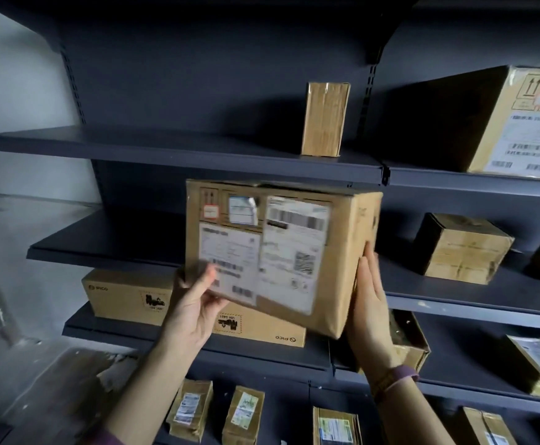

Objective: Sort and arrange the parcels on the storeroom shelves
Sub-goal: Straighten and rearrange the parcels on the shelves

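Note:
I hold a large brown cardboard parcel (294, 248) with white shipping labels in front of the dark shelving, at the height of the second shelf (108, 248). My left hand (195, 303) grips its lower left corner, thumb on the labelled face. My right hand (369, 303) presses flat against its right side, fingers straight. The parcel is tilted a little, its left corner lower. A narrow upright parcel (325, 118) stands on the top shelf (166, 147) just above.
Two flat PICO boxes (127, 297) lie on the third shelf behind my left hand. A big labelled box (499, 123) sits top right, smaller taped parcels (461, 248) middle right, several small parcels (244, 415) on the bottom shelf. A wall is at the left.

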`<state>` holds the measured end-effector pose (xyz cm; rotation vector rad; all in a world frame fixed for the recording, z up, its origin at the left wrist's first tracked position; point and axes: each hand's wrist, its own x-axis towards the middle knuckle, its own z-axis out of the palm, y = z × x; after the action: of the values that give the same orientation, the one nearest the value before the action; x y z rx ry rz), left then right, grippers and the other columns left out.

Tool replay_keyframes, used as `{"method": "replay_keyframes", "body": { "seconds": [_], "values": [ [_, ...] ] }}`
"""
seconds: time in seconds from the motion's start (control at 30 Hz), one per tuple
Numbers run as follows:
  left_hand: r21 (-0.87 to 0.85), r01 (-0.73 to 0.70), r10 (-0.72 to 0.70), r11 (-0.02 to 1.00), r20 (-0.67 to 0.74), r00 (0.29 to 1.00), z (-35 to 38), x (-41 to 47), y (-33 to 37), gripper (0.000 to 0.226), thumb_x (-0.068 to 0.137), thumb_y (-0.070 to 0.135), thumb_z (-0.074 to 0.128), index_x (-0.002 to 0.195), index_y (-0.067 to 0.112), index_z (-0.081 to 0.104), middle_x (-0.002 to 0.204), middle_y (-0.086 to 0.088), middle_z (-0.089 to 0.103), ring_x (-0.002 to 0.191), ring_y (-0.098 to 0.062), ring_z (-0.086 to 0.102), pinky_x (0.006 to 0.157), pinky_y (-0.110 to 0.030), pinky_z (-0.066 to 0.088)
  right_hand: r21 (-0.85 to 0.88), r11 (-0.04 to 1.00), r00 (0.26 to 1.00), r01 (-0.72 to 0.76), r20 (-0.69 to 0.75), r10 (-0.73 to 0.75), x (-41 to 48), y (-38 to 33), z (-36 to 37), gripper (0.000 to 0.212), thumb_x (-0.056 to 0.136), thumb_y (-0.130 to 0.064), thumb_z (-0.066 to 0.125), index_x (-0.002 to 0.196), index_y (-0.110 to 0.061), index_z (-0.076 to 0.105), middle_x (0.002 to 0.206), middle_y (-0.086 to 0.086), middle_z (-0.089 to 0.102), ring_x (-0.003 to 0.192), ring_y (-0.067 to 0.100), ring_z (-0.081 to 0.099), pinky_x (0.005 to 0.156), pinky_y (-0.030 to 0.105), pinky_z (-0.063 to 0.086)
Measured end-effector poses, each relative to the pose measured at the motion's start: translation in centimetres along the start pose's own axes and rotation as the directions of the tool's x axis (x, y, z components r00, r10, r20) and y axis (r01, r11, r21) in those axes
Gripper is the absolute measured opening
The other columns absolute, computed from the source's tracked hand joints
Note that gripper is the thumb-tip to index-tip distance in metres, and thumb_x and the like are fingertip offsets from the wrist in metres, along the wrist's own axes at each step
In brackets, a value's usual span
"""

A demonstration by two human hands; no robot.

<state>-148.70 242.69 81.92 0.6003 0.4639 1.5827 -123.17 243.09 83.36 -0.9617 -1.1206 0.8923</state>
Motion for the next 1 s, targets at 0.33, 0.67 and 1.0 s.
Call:
{"method": "replay_keyframes", "body": {
  "seconds": [0.33, 0.67, 1.0],
  "values": [
    [0.417, -0.168, 0.218, 0.893, -0.074, 0.973, 3.4, -1.3, -1.3, 0.053, 0.067, 0.015, 0.076, 0.112, 0.017, 0.05, 0.111, -0.005, 0.072, 0.105, -0.022, 0.068, 0.095, -0.049, 0.048, 0.142, 0.99, 0.993, 0.009, 0.113, -0.025, -0.5, -1.7, -0.3, 0.085, 0.071, -0.076, 0.063, 0.14, -0.029, 0.049, 0.134, -0.005, 0.062, 0.126, 0.018, 0.057, 0.11, 0.051, 0.039],
    [0.502, 0.11, -0.113, 0.858, -0.024, 0.993, 6.0, -1.0, 0.9, 0.068, 0.077, 0.072, 0.041, 0.138, 0.042, 0.045, 0.133, 0.007, 0.06, 0.122, -0.02, 0.054, 0.101, -0.05, 0.041, 0.124, 0.99, 0.998, 0.06, 0.026, -0.064, -2.0, -3.5, -2.2, 0.051, 0.083, -0.054, 0.063, 0.131, -0.037, 0.058, 0.13, -0.004, 0.065, 0.124, 0.021, 0.059, 0.108, 0.055, 0.04],
    [0.49, 0.173, -0.255, 0.854, 0.106, 0.961, 5.7, -3.9, -1.7, 0.062, 0.078, 0.069, 0.045, 0.133, 0.042, 0.051, 0.125, 0.011, 0.065, 0.114, -0.012, 0.061, 0.078, -0.033, 0.049, 0.057, 0.996, 0.969, 0.076, -0.238, -0.06, -9.6, -4.0, -4.6, 0.063, 0.083, -0.055, 0.062, 0.138, -0.026, 0.053, 0.131, -0.001, 0.064, 0.125, 0.021, 0.058, 0.108, 0.051, 0.042]
  ]
}}
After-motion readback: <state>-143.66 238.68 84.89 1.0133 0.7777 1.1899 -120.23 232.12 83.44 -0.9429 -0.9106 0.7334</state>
